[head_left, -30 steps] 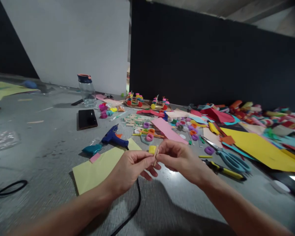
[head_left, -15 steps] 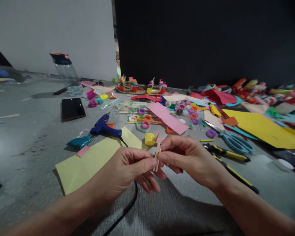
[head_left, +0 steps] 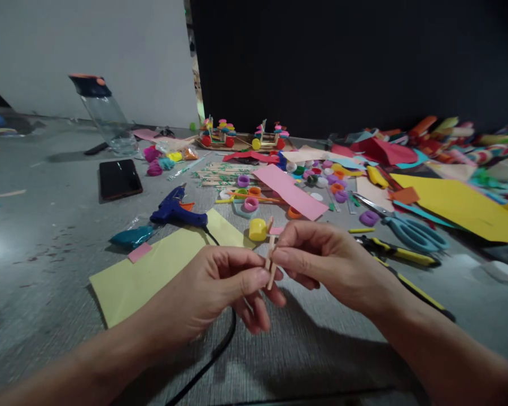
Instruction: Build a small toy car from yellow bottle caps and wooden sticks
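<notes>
My left hand (head_left: pixel 214 290) and my right hand (head_left: pixel 328 262) meet above the grey floor, both pinching a small piece made of short wooden sticks (head_left: pixel 271 264) between thumbs and forefingers. The sticks stand nearly upright between my fingertips. Just behind them a yellow bottle cap (head_left: pixel 257 229) lies on the floor. A pale yellow paper sheet (head_left: pixel 152 270) lies under my left hand, and a blue glue gun (head_left: pixel 175 211) rests at its far edge with its black cord running beneath my left wrist.
Blue scissors (head_left: pixel 415 234) and a yellow-black utility knife (head_left: pixel 395 257) lie to the right. Coloured caps, a pink strip (head_left: pixel 290 192), wooden sticks and paper scraps litter the middle and right. A black phone (head_left: pixel 119 179) and a clear bottle (head_left: pixel 104 115) are at far left.
The view has tilted down and shifted, so the floor items sit higher and further left in the picture. My hands keep pinching the stick piece, held a little lower and closer to me.
</notes>
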Action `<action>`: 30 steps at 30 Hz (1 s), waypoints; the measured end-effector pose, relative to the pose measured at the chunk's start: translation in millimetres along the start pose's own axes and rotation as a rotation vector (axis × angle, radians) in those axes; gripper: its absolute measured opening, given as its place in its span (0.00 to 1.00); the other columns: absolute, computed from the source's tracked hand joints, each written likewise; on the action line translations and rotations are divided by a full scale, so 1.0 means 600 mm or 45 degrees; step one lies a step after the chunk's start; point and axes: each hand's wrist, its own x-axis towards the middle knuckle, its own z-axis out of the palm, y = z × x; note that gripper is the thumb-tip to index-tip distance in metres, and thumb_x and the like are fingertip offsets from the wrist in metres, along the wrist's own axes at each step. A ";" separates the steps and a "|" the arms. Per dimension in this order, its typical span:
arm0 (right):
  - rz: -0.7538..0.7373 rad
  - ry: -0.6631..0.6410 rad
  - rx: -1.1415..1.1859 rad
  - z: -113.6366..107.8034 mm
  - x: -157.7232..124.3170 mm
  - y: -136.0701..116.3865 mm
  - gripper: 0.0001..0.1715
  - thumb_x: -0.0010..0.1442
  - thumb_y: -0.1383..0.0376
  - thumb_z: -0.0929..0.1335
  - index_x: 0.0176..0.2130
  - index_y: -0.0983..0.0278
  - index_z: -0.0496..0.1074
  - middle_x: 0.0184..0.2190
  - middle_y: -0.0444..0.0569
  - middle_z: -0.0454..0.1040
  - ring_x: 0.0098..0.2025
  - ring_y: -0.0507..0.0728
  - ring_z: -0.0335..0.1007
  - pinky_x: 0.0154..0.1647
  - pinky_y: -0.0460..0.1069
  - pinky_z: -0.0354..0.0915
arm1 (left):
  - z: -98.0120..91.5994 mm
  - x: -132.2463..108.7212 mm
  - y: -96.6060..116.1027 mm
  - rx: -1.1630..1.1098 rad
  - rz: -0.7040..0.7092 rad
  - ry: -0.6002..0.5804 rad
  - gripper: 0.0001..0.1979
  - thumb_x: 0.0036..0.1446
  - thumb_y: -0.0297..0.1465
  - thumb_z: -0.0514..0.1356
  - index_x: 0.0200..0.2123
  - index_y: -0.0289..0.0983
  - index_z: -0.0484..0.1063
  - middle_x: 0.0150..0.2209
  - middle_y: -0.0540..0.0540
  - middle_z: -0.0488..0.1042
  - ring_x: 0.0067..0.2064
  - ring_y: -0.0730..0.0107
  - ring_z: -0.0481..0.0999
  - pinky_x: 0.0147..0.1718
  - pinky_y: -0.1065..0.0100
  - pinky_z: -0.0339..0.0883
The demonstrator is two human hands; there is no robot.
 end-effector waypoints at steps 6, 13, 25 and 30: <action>-0.048 0.042 0.025 0.005 0.000 -0.003 0.18 0.59 0.56 0.75 0.27 0.64 0.71 0.21 0.38 0.68 0.19 0.45 0.52 0.17 0.43 0.46 | -0.004 0.001 -0.007 -0.076 -0.018 -0.057 0.07 0.61 0.32 0.63 0.33 0.37 0.79 0.32 0.46 0.82 0.25 0.73 0.80 0.25 0.75 0.74; -0.064 0.041 -0.062 0.009 -0.002 0.000 0.15 0.62 0.58 0.73 0.28 0.62 0.70 0.24 0.42 0.74 0.26 0.49 0.68 0.26 0.45 0.63 | -0.005 0.002 -0.009 -0.083 -0.021 -0.108 0.07 0.62 0.31 0.63 0.33 0.37 0.80 0.32 0.48 0.82 0.26 0.74 0.80 0.26 0.76 0.74; -0.082 0.960 -1.661 -0.179 0.022 -0.029 0.07 0.59 0.63 0.70 0.29 0.62 0.75 0.22 0.46 0.72 0.26 0.57 0.67 0.29 0.50 0.56 | -0.006 0.007 -0.017 0.058 -0.092 -0.017 0.12 0.61 0.37 0.64 0.39 0.33 0.76 0.32 0.44 0.80 0.23 0.74 0.77 0.22 0.75 0.72; 0.149 1.019 -1.819 -0.247 0.036 -0.009 0.06 0.56 0.69 0.70 0.31 0.64 0.79 0.27 0.53 0.77 0.34 0.63 0.73 0.32 0.51 0.58 | -0.009 0.012 -0.023 0.128 -0.082 -0.006 0.12 0.61 0.38 0.64 0.39 0.34 0.76 0.29 0.46 0.79 0.24 0.75 0.75 0.21 0.76 0.70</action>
